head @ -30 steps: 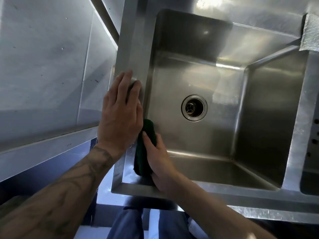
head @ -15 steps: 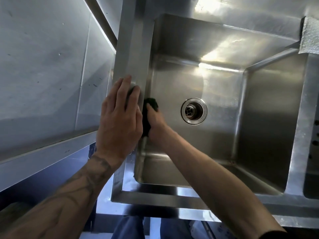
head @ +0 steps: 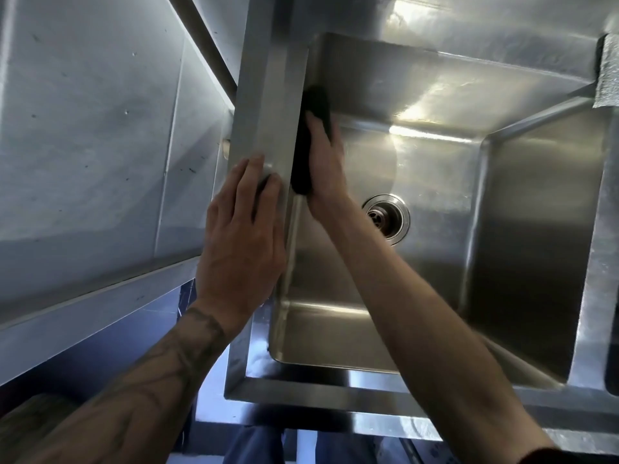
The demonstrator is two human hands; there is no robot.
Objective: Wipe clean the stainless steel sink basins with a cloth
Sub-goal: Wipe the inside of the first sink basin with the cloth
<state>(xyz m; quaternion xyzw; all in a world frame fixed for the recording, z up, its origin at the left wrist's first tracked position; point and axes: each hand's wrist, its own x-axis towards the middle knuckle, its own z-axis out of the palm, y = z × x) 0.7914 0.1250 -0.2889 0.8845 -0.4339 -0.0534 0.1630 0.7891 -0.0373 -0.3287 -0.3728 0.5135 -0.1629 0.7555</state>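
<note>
Your right hand, fingers stretched, is pressing the cloth on the sink's left wall, its length running away from you; your left hand is lying flat on the rim.

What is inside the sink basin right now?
The right hand presses a dark cloth against the left wall of the basin; the drain sits in the floor. The forearm covers part of the floor, and the hand hides part of the cloth.
</note>
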